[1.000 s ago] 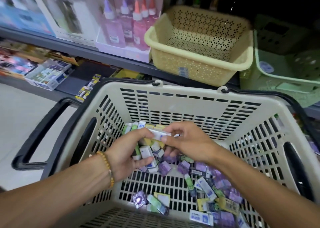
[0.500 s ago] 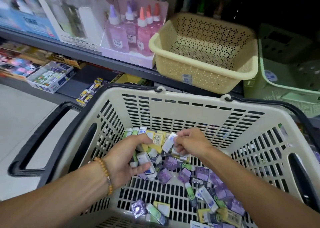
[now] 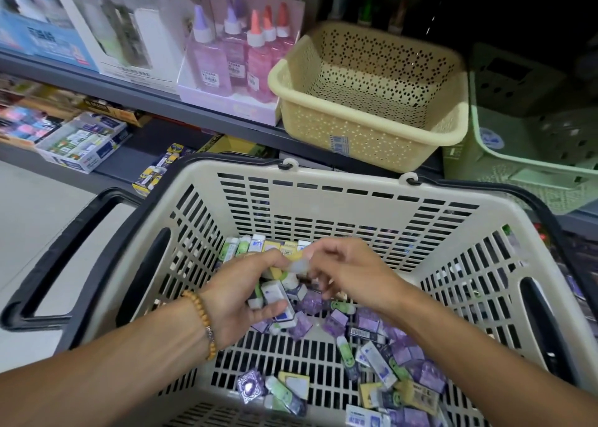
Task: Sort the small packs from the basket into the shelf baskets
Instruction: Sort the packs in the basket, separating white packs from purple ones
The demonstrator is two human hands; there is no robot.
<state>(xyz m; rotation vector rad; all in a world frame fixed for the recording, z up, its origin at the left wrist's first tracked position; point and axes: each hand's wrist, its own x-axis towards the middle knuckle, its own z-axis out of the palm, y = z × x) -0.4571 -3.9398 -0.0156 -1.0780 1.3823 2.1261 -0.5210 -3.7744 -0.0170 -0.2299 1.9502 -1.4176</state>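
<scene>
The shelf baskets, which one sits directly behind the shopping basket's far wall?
The yellow perforated basket, beside the glitter glue bottles; the green basket stands off to its right.

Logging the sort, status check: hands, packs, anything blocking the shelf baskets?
Left hand grips several small white packs; right hand pinches one blurred pack. Both inside the beige slotted shopping basket. Yellow perforated shelf basket unobstructed.

Glue bottles [image 3: 233,54] with purple and orange caps stand on the shelf beside boxed goods [image 3: 119,34].
</scene>
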